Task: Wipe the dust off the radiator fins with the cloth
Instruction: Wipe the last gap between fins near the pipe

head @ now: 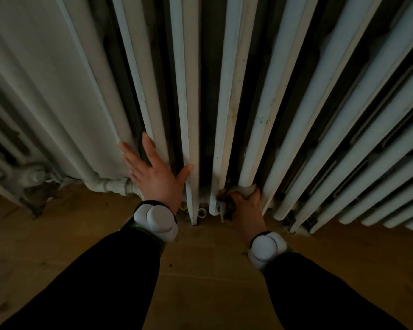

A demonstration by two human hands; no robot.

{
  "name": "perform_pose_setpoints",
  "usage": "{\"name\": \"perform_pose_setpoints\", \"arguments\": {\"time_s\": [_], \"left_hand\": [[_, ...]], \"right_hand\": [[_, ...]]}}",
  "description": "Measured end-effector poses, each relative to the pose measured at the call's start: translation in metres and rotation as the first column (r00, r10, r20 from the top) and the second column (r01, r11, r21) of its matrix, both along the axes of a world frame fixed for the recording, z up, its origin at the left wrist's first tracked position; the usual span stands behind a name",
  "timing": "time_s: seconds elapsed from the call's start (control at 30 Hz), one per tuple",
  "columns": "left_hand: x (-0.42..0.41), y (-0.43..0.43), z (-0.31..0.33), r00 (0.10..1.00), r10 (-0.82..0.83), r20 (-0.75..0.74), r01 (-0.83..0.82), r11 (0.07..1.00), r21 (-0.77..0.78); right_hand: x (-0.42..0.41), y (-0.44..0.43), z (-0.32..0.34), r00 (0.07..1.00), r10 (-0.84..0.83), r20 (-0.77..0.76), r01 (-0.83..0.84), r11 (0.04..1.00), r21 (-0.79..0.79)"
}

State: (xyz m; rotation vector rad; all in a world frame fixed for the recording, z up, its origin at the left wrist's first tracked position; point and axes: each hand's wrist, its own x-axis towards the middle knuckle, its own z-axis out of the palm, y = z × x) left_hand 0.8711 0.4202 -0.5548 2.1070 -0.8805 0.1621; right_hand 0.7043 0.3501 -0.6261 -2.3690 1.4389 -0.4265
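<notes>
Resting left hand (153,171), fingers spread, on radiator fins (192,91) beside a white pipe (105,184), gripping what seems a bunched cloth (224,202) in right hand (247,207) at radiator's foot

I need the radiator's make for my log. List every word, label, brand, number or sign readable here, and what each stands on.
None: no text can be read in this view.
The radiator fins show bare paint, no plate or number.
The white wrist units are plain.
The cloth in the right hand shows no print.
</notes>
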Motion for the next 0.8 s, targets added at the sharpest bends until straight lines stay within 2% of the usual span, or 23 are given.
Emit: {"name": "perform_pose_setpoints", "arguments": {"time_s": [0.1, 0.13, 0.17, 0.23, 0.33, 0.43, 0.53, 0.7, 0.8], "left_hand": [[0.000, 0.003, 0.003, 1.000, 0.009, -0.018, -0.008, 0.999, 0.046], [0.000, 0.005, 0.004, 1.000, 0.009, -0.026, -0.008, 0.998, 0.060], [0.000, 0.007, 0.006, 1.000, 0.005, -0.027, -0.004, 0.998, 0.069], [0.000, 0.011, 0.010, 1.000, 0.005, -0.029, -0.003, 0.997, 0.079], [-0.002, 0.016, 0.017, 0.999, 0.019, -0.039, -0.017, 0.999, 0.041], [-0.003, 0.016, 0.032, 0.999, 0.033, -0.013, -0.034, 0.998, -0.043], [0.000, 0.015, 0.061, 1.000, 0.017, -0.007, -0.018, 0.990, -0.139], [0.006, 0.009, 0.116, 1.000, 0.012, -0.005, -0.013, 0.941, -0.339], [0.009, 0.002, 0.155, 0.999, -0.012, 0.048, 0.032, 0.895, -0.446]], "right_hand": [[-0.003, 0.002, 0.006, 0.994, 0.091, 0.063, -0.089, 0.996, -0.032], [-0.007, 0.003, 0.009, 0.981, 0.077, 0.177, -0.072, 0.997, -0.038], [-0.009, 0.003, 0.014, 0.959, 0.048, 0.279, -0.020, 0.994, -0.105], [-0.011, 0.009, 0.031, 0.948, 0.061, 0.312, 0.017, 0.970, -0.241], [-0.014, 0.010, 0.065, 0.892, 0.135, 0.432, 0.028, 0.936, -0.351], [-0.017, 0.011, 0.107, 0.852, 0.276, 0.445, -0.018, 0.865, -0.502], [-0.016, 0.017, 0.148, 0.829, 0.406, 0.385, -0.101, 0.785, -0.611], [-0.008, 0.017, 0.198, 0.812, 0.492, 0.312, -0.189, 0.729, -0.658], [0.000, 0.009, 0.237, 0.807, 0.503, 0.309, -0.153, 0.684, -0.714]]}}
